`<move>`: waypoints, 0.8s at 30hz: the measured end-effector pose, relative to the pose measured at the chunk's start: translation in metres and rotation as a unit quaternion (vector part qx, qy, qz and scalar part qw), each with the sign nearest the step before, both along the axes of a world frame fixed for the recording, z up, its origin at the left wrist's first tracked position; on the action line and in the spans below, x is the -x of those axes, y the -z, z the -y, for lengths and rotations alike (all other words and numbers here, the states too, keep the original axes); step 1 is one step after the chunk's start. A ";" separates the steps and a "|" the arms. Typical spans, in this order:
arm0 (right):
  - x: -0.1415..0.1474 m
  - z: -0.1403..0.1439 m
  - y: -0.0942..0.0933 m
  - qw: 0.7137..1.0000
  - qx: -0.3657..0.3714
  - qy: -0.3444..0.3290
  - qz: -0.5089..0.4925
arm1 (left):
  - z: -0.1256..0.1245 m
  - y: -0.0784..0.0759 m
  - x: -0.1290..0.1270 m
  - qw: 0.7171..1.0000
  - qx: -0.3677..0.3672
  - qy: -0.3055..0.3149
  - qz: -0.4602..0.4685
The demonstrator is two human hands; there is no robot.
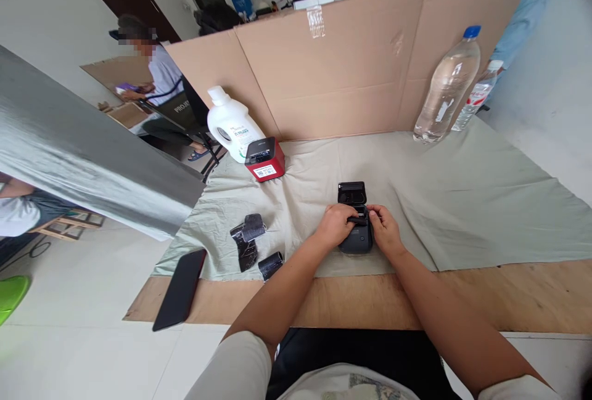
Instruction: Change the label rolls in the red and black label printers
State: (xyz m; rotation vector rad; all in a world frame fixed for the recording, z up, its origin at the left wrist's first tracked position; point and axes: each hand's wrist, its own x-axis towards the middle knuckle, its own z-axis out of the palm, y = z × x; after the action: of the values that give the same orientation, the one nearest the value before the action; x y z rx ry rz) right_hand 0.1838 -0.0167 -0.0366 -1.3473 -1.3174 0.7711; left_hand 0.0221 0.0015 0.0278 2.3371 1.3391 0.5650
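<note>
A small black label printer (356, 243) sits on the cloth in front of me, its lid (351, 193) swung up and back. My left hand (337, 226) is closed at the opening, its fingertips pinching a dark rod-like piece (357, 220) that lies across the compartment. Whether that piece is loose or part of the printer I cannot tell. My right hand (385, 227) grips the printer's right side, with fingers at its upper edge. To the left lie a black roll (271, 265), another dark roll (253, 227) and a crumpled dark strip (245, 252).
A black phone (180, 289) overhangs the table's left front edge. Behind stand a red-and-black box-shaped device (266, 159), a white detergent jug (234, 122), a large water bottle (448, 89) and a smaller bottle (477, 97). A cardboard screen (333, 73) closes the back. Another person (161, 70) sits beyond, left.
</note>
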 end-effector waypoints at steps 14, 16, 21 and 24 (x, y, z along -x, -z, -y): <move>-0.004 0.020 -0.037 0.948 -0.252 -0.102 0.165 | 0.048 0.004 0.019 0.986 -0.147 0.054 0.057; -0.003 0.021 -0.040 0.943 -0.247 -0.119 0.186 | 0.042 0.001 0.025 0.983 -0.161 0.007 0.088; -0.003 0.021 -0.040 0.942 -0.218 -0.141 0.211 | 0.002 -0.001 0.030 0.985 -0.122 -0.079 0.089; -0.004 0.021 -0.039 0.940 -0.218 -0.132 0.225 | -0.012 -0.002 0.028 0.990 -0.084 -0.030 0.106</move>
State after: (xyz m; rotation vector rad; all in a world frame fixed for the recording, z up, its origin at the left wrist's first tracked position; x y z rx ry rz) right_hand 0.1874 -0.0379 0.0023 -1.0257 -1.9302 0.3102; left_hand -0.0064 0.0131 0.0296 2.2936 1.3104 0.9509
